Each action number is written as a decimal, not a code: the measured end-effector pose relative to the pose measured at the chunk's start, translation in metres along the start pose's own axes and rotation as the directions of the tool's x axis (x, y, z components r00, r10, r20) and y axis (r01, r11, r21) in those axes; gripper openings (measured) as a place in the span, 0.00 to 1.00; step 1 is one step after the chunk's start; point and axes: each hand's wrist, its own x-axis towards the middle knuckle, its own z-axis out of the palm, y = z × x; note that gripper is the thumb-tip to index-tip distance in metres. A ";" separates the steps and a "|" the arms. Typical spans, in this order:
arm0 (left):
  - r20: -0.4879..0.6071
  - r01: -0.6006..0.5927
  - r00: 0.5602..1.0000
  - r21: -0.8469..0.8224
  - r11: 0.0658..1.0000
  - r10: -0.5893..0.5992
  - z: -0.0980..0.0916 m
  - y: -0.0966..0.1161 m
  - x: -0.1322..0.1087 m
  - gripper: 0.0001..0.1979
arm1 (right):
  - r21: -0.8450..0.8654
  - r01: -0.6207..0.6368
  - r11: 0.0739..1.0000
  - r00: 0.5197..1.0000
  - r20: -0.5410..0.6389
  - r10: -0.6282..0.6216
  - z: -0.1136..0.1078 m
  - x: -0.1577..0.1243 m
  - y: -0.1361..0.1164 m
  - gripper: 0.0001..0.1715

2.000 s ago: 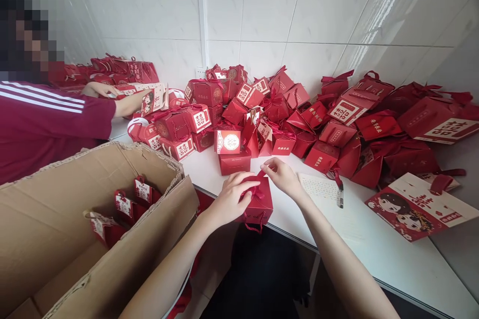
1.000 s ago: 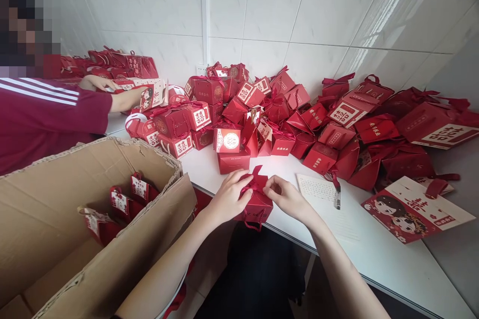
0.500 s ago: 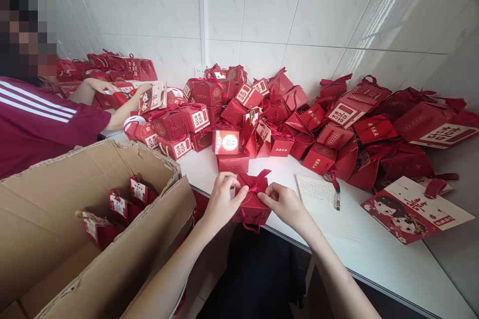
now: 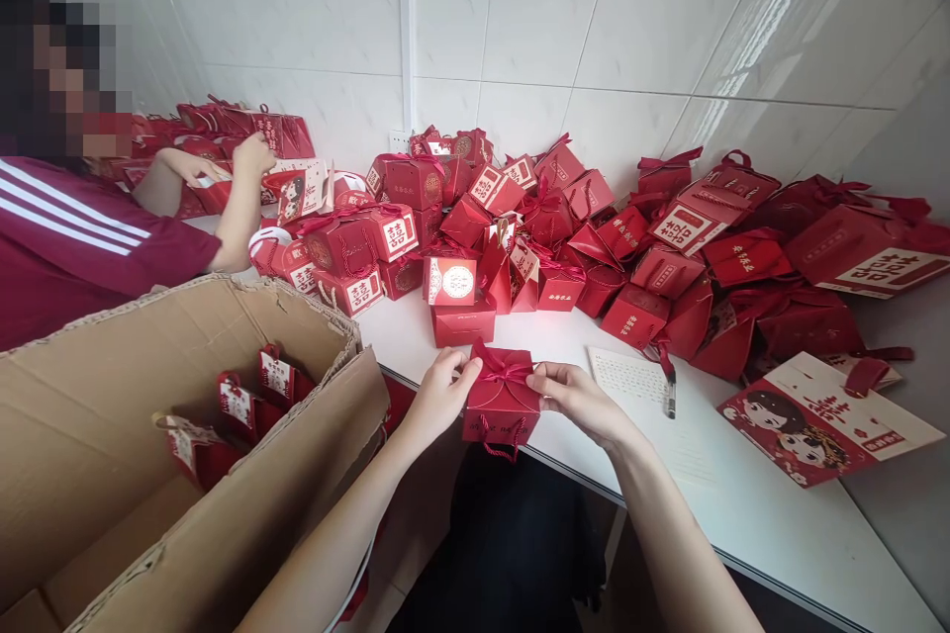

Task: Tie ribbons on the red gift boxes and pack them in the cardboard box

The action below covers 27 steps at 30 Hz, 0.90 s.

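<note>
A small red gift box (image 4: 512,427) with a rope handle on its front sits at the table's near edge. Tied across its top is a red ribbon (image 4: 506,371) in a bow. My left hand (image 4: 437,391) pinches the ribbon at the box's left side, thumb against fingers. On the opposite side my right hand (image 4: 575,398) is closed on the ribbon's other end, close to the top corner of the box. Just behind stands another red box with a cream lid panel (image 4: 449,281).
Heaped red gift boxes (image 4: 556,237) line the wall. A notepad (image 4: 630,381) with a pen (image 4: 670,394) lies to the right, near a printed gift bag (image 4: 823,420). At left stands an open cardboard box (image 4: 297,475) holding several red boxes. A co-worker (image 4: 81,218) handles boxes beyond it.
My hands have moved apart from the bow's middle toward its two sides, drawing the ribbon outward. The co-worker's nearer hand has lifted away from the printed box.
</note>
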 end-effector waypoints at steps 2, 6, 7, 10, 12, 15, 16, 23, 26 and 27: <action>0.004 -0.007 1.000 -0.014 1.000 0.007 0.000 -0.001 0.000 0.15 | 0.044 -0.020 0.999 1.000 0.001 0.020 -0.002 0.000 0.003 0.22; 0.014 -0.019 1.000 -0.024 1.000 0.019 -0.001 -0.002 -0.001 0.16 | 0.140 -0.045 0.989 0.999 0.005 0.045 -0.003 0.001 0.006 0.20; 0.016 -0.022 1.000 -0.024 0.999 0.022 -0.001 -0.002 -0.001 0.16 | 0.161 -0.045 0.986 0.999 0.006 0.045 -0.003 0.001 0.007 0.19; 0.020 -0.023 1.000 -0.021 1.000 0.023 -0.001 -0.002 -0.001 0.16 | 0.200 -0.038 0.979 0.999 -0.002 0.040 -0.002 0.002 0.006 0.19; 0.025 -0.013 1.000 -0.020 1.000 0.014 -0.001 -0.002 -0.001 0.17 | 0.207 -0.035 0.978 0.999 -0.016 0.039 -0.002 0.002 0.006 0.19; 0.018 -0.015 1.000 -0.026 1.000 0.016 -0.002 -0.003 -0.001 0.17 | 0.187 -0.038 0.982 0.999 -0.021 0.042 -0.003 0.001 0.008 0.21; 0.012 -0.017 1.000 -0.030 0.999 0.017 -0.002 -0.003 -0.001 0.17 | 0.178 -0.035 0.983 0.999 -0.014 0.038 -0.004 0.001 0.008 0.22; 0.025 0.002 1.000 -0.050 0.999 -0.001 -0.009 0.005 -0.002 0.15 | 0.136 0.040 0.990 0.997 -0.077 -0.029 -0.010 0.008 0.015 0.26; 0.047 0.013 0.999 -0.008 1.000 -0.013 -0.008 0.007 0.000 0.12 | 0.021 0.086 0.996 0.986 -0.149 -0.082 -0.012 0.014 0.014 0.25; 0.046 0.010 0.999 0.010 1.000 -0.010 -0.008 0.007 0.002 0.11 | -0.021 0.100 0.995 0.982 -0.162 -0.102 -0.013 0.016 0.013 0.24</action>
